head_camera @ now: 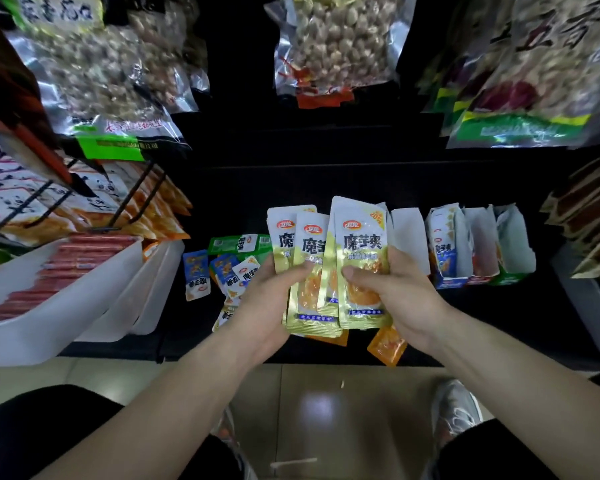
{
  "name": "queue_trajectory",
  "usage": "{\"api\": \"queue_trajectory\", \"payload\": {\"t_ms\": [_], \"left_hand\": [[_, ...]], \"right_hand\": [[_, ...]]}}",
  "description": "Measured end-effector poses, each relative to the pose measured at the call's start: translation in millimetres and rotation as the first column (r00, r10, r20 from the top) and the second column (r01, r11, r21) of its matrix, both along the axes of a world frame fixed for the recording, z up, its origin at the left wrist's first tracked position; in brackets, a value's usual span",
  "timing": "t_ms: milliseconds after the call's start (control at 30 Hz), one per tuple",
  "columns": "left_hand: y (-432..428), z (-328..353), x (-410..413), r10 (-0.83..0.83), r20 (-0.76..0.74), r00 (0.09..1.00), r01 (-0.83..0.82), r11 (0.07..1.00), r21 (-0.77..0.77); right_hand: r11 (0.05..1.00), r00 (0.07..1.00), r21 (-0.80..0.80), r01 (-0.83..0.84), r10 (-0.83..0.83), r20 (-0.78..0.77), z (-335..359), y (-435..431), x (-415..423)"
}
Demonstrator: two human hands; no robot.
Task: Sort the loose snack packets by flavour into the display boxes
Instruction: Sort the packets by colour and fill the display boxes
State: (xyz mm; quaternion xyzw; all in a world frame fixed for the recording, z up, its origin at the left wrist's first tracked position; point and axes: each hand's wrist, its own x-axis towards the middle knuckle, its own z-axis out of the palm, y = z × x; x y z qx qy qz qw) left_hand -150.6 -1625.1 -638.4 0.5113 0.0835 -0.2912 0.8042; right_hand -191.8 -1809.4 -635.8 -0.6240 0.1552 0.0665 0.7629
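I hold a fan of several yellow-and-white snack packets [357, 251] above a dark shelf. My left hand [267, 299] grips the left packets with the thumb across their fronts. My right hand [395, 289] pinches the rightmost packet, thumb on its face. Loose blue packets [196, 275], a green packet [239, 244] and orange packets [387, 346] lie on the shelf below and to the left. Open display boxes [478, 244] stand in a row to the right; the blue-fronted one holds upright packets.
White plastic bins [84, 306] with red packets sit at the left. Large bags of nuts [333, 46] hang above. Brown packets [589, 216] fill the far right. The shelf edge [222, 358] runs above the tiled floor and my shoes.
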Motion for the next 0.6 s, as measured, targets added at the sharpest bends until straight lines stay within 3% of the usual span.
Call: {"api": "queue_trajectory", "payload": {"t_ms": [100,200,400,600], "left_hand": [[-6,-9,8,0.012,0.1,0.995,-0.025,0.991,0.128],[-11,-19,17,0.016,0.152,0.988,-0.041,0.986,0.162],[-19,-22,36,0.049,0.005,0.999,-0.049,0.989,0.138],[-16,-32,45,0.091,0.085,0.992,-0.106,0.975,0.197]], "right_hand": [[1.0,1.0,-0.019,-0.008,0.008,-0.001,-6,-3,11],[0.994,1.0,-0.103,0.021,-0.02,0.012,-11,-6,17],[0.989,0.996,-0.125,0.081,-0.084,-0.019,-16,-12,28],[0.981,0.99,-0.14,0.134,-0.139,-0.032,-18,-18,32]]}}
